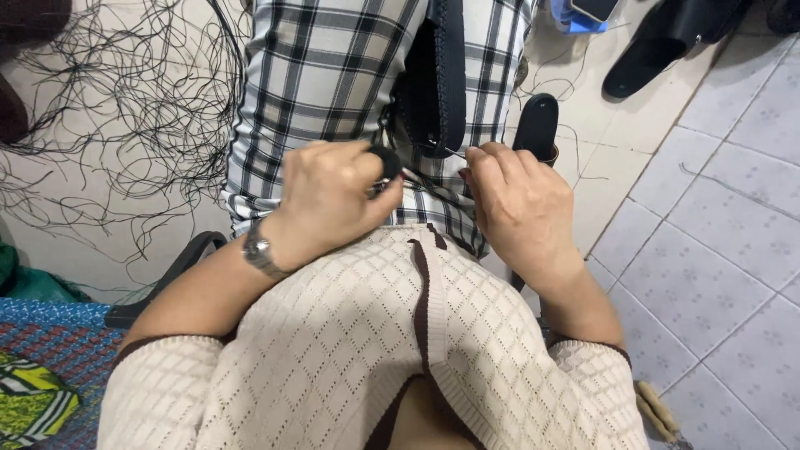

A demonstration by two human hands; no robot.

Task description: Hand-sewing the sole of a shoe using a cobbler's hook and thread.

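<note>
My left hand (329, 196) is closed around a small black round piece (388, 161) held over my lap. My right hand (517, 200) pinches a thin needle (454, 152) whose tip points at a long black stitched leather piece (437, 75) lying on my checked trousers (333, 67). A thin thread (417, 177) runs between the two hands. A metal watch (258, 250) sits on my left wrist. I wear a cream knitted top (375, 350).
Loose black threads (125, 108) are spread over the floor at the left. Black sandals (667, 37) lie at the upper right on pale tiles (717, 267). A black sole piece (537, 125) stands beside my right hand. Patterned cloth (42, 375) lies at the lower left.
</note>
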